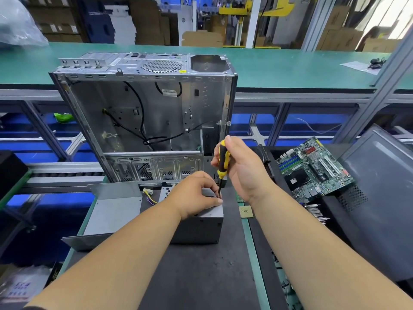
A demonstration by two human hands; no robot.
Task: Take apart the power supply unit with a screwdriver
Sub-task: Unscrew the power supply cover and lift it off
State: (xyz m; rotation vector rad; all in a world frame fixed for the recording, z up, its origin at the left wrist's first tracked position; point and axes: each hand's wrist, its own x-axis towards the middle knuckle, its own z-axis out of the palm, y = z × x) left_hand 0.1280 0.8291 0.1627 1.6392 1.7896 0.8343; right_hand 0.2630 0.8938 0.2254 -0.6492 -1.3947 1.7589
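Here the grey sheet-metal power supply unit (201,224) sits on the dark work mat (196,276) just in front of the person, partly covered by the left forearm. The left hand (194,193) rests on the unit's top, fingers curled, with thumb and forefinger pinching at the lower shaft of the screwdriver near the top right corner. The right hand (241,168) grips the black-and-yellow-handled screwdriver (222,163) upright, fingers wrapped round the handle, tip down at that corner of the unit. A bent grey metal cover panel (111,211) lies just left of the unit, with a bundle of coloured wires (148,195) between them. Behind stands an open, stripped silver computer case (145,117). A small square processor chip (245,211) lies just right of the unit, and a green motherboard (312,168) lies farther right.
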